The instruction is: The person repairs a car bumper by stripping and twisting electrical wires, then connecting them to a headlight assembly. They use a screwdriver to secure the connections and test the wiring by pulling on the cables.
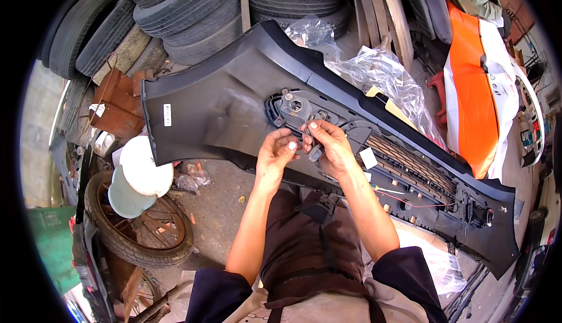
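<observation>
A large black car bumper cover (pixel 234 97) lies with its inner side up in front of me, running from upper left to lower right. Over its middle, near the round lamp opening (pixel 294 105), both hands are close together. My right hand (pixel 333 146) is closed, thumb against fingers, on a small dark grey part (pixel 317 152) whose lower end sticks out below the fingers. My left hand (pixel 275 154) has its fingers curled, the thumb near the fingertips; anything in them is too small to make out. A mesh grille (pixel 404 162) is set in the bumper on the right.
A thin screwdriver (pixel 387 190) and a red wire lie on the bumper. Stacked tyres (pixel 187 12) and crumpled clear plastic (pixel 380 77) are behind it. At left are a spoked wheel (pixel 175 238), a white bucket (pixel 146 162) and a rusty box (pixel 120 100). An orange-and-white panel (pixel 468 89) stands right.
</observation>
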The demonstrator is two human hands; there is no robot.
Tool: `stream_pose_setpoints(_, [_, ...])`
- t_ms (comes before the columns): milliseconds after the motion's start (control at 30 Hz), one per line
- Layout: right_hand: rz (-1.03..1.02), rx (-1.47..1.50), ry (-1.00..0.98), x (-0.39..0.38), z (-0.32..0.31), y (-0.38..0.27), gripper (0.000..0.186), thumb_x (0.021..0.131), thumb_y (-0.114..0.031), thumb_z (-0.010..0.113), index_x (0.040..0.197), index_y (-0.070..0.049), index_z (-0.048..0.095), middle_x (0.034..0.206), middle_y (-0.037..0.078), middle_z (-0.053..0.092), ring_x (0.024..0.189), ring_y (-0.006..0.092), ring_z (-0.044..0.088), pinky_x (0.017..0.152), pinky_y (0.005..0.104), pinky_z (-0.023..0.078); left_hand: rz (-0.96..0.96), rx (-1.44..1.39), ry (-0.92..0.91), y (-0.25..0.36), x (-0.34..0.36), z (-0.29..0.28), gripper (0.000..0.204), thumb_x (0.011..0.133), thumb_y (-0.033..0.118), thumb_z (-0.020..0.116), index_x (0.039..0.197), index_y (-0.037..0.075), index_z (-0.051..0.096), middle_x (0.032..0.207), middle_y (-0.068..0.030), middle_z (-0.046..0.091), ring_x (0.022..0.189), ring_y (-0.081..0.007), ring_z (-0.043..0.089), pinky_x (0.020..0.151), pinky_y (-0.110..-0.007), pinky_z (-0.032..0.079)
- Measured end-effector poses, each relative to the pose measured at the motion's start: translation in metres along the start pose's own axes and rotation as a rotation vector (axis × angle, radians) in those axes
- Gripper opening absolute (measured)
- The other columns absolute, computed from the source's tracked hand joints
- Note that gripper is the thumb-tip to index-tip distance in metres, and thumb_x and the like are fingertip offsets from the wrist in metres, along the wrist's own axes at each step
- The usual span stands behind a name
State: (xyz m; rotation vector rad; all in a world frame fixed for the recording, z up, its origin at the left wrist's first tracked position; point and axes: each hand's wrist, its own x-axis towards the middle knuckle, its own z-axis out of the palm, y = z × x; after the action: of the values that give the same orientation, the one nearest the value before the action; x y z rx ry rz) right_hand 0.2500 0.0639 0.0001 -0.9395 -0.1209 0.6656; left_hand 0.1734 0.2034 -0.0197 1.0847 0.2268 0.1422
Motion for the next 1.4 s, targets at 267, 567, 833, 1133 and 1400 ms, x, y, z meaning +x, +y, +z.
stream_pose_setpoints(267, [-0.096,-0.029,0.032,-0.004,0.006,-0.01,0.021,0.095,-0.02,0.057,0.102,0.0,0.06,0.076,0.003,0.054,0.07,0.0119,0.053,0.064,0.0257,0.047,-0.15,0.018,-0.286,-0.028,-0.016,0.003,0.026,0.092,0.018,0.062,0.107,-0.003,0.057,0.092,-0.0069,0.063,0.085,-0.0152,0.061,0.076,-0.028,0.049])
stream_pose_setpoints(567, [-0.072,-0.064,0.1,0.002,0.006,-0.007,0.017,0.095,-0.017,0.056,0.099,-0.002,0.06,0.078,0.003,0.057,0.069,0.0123,0.055,0.062,0.0255,0.047,-0.176,-0.11,-0.204,-0.043,-0.012,0.012,0.017,0.09,0.013,0.064,0.1,0.0,0.059,0.084,-0.005,0.062,0.079,-0.0134,0.06,0.074,-0.028,0.05])
stream_pose_setpoints(833, [-0.041,-0.121,0.194,0.02,-0.008,-0.004,0.017,0.096,-0.02,0.055,0.095,-0.003,0.058,0.076,0.004,0.058,0.063,0.013,0.056,0.056,0.0251,0.047,-0.231,-0.167,-0.243,-0.053,0.001,0.007,0.016,0.09,0.013,0.064,0.097,0.001,0.057,0.082,-0.0043,0.061,0.074,-0.0141,0.059,0.067,-0.027,0.047])
stream_pose_setpoints(1133, [0.009,-0.144,0.185,0.06,-0.027,-0.007,0.024,0.094,-0.025,0.059,0.092,-0.002,0.061,0.073,0.001,0.056,0.059,0.0101,0.051,0.054,0.0231,0.042,-0.341,-0.208,-0.128,-0.066,0.025,0.008,0.015,0.091,0.011,0.062,0.099,-0.001,0.056,0.081,-0.0044,0.06,0.074,-0.0122,0.057,0.067,-0.025,0.045])
stream_pose_setpoints(1400, [-0.188,-1.038,0.23,0.091,-0.044,-0.015,0.014,0.089,-0.015,0.062,0.089,-0.001,0.065,0.083,0.009,0.063,0.067,0.0199,0.057,0.061,0.0324,0.045,-0.175,0.177,0.188,-0.045,0.058,-0.004,0.031,0.09,0.016,0.065,0.112,-0.004,0.056,0.088,-0.0075,0.063,0.077,-0.0129,0.061,0.069,-0.025,0.049])
